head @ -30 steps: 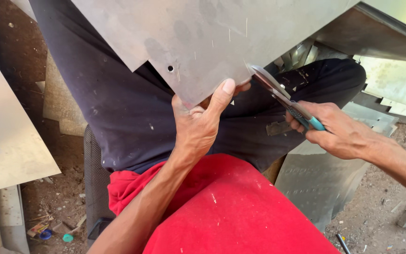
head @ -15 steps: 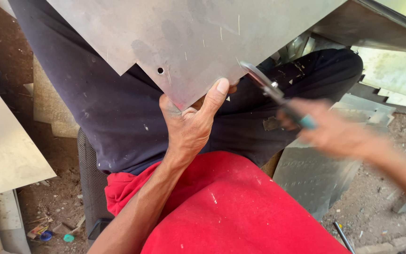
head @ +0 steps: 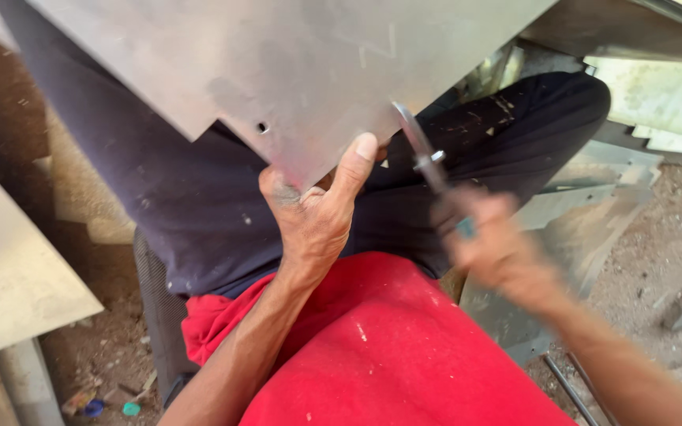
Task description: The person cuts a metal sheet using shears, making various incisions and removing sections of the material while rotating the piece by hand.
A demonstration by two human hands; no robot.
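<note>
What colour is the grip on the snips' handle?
Teal-blue, just visible on the snips inside the blurred right hand; head view.

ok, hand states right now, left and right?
Left hand: closed on the edge of the metal sheet.
Right hand: blurred, closed around the snips handle.

Dirt floor (head: 672,237), metal offcuts (head: 593,205) strewn on it, pale sheet (head: 9,268) at left, small litter (head: 108,406)
</note>
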